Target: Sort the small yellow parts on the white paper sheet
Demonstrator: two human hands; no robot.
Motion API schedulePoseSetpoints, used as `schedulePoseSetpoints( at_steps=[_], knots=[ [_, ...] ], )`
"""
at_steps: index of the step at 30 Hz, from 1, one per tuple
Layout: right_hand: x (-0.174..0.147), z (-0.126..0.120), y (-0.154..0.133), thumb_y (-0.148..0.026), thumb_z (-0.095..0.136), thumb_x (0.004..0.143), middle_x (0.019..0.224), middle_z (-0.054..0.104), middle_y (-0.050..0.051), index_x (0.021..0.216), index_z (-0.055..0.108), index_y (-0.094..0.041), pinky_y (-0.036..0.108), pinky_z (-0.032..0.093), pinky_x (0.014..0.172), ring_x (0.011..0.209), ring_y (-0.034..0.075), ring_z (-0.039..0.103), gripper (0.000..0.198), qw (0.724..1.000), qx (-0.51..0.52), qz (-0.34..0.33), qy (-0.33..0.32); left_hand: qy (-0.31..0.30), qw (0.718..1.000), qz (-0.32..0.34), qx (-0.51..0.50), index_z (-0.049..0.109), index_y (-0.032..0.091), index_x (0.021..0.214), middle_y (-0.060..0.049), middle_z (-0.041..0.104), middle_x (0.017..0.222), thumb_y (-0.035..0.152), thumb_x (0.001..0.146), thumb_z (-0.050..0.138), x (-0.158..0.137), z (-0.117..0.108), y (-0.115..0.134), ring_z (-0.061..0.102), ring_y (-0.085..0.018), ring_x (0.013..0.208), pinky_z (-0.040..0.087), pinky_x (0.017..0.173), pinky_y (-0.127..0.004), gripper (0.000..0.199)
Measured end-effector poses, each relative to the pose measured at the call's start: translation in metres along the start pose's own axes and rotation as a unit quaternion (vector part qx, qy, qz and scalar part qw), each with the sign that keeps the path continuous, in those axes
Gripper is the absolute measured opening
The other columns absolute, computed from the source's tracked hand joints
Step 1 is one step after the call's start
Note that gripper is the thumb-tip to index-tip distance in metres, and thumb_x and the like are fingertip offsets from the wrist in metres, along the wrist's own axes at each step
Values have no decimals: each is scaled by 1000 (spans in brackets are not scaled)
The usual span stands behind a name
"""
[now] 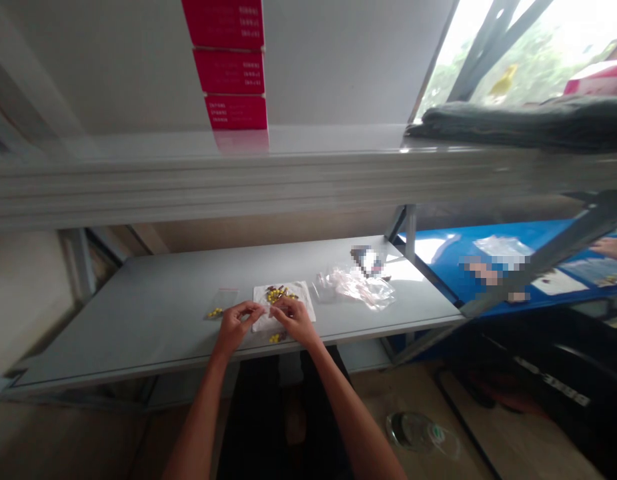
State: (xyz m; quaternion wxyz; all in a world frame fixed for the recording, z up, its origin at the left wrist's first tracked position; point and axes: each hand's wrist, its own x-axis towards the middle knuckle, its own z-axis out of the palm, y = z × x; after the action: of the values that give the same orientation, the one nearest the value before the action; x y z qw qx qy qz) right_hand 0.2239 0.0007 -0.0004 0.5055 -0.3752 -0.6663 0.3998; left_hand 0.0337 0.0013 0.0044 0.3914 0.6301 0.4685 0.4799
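Observation:
My left hand (241,320) and my right hand (293,317) face each other over the front of the grey table, fingertips pinched on the top edge of a small clear zip bag. Yellow and dark pieces (277,338) show low in that bag, between my wrists. Behind my fingers, a white cloth or paper sheet (304,293) bears a pile of small yellow and brown pieces (279,293). Left of my left hand lies another clear zip bag (227,298) with a few yellow pieces inside.
Crumpled clear plastic bags (355,285) lie to the right, with a blurred-out object (368,260) behind them. A shelf (308,187) with red boxes (235,70) crosses above the table. At a blue table (438,250) on the right, another person's hand (613,247) shows.

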Motion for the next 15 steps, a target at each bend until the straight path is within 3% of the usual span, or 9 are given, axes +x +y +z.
schedulePoseSetpoints(
  at_steps=[7, 15],
  knots=[
    [1, 2, 5, -45, 63, 90, 84, 72, 5, 88, 72, -18, 25, 48, 64, 71, 16, 63, 28, 999, 5, 22, 40, 5, 999, -24, -24, 71, 17, 82, -6, 74, 83, 44, 83, 69, -4, 11, 8, 68, -21, 83, 51, 78, -29, 27],
    [-2, 0, 2, -43, 62, 91, 80, 72, 5, 85, 72, -19, 26, 48, 63, 67, 17, 62, 27, 999, -16, 13, 25, 13, 999, -29, -27, 71, 17, 83, -6, 74, 81, 49, 81, 70, -10, 16, 3, 67, -21, 80, 51, 75, -28, 32]
  ],
)
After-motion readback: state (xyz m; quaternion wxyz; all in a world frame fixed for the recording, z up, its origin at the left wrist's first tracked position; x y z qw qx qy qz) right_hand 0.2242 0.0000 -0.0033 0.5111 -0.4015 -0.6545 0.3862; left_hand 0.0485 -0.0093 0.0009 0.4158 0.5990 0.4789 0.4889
